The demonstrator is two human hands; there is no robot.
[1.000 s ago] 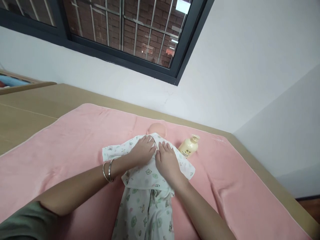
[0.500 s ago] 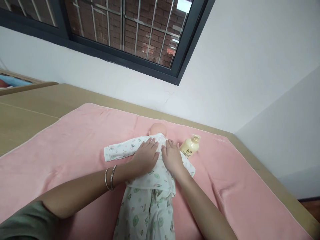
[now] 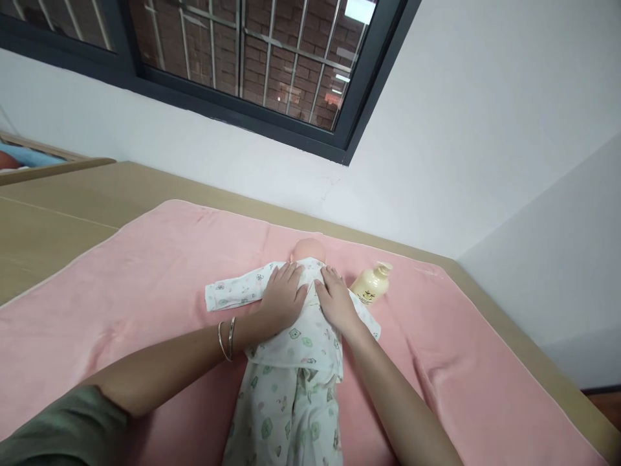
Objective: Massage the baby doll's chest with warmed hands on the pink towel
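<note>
A baby doll [image 3: 309,248] lies on a pink blanket [image 3: 160,272], its head toward the wall. It wears a white patterned top [image 3: 291,343] and matching trousers [image 3: 286,414]; the face cannot be made out. My left hand [image 3: 282,299] rests flat on the left side of the doll's upper body, fingers stretched toward the head. On the right side, my right hand [image 3: 338,303] lies flat on the top too, fingers extended. Neither hand grasps anything. Just right of my right hand is a pale yellow pump bottle [image 3: 371,283], tilted in view, beside the doll's sleeve.
The blanket covers a wooden surface [image 3: 63,200] whose edge runs along a white wall [image 3: 272,168]. Above is a dark-framed window [image 3: 233,110] with metal bars behind it. A wooden-edged item with blue cloth [image 3: 32,155] stands at far left.
My left hand has slid slightly up and inward toward the doll's shoulder. My right hand has shifted slightly, still flat on the top. The view has moved a little.
</note>
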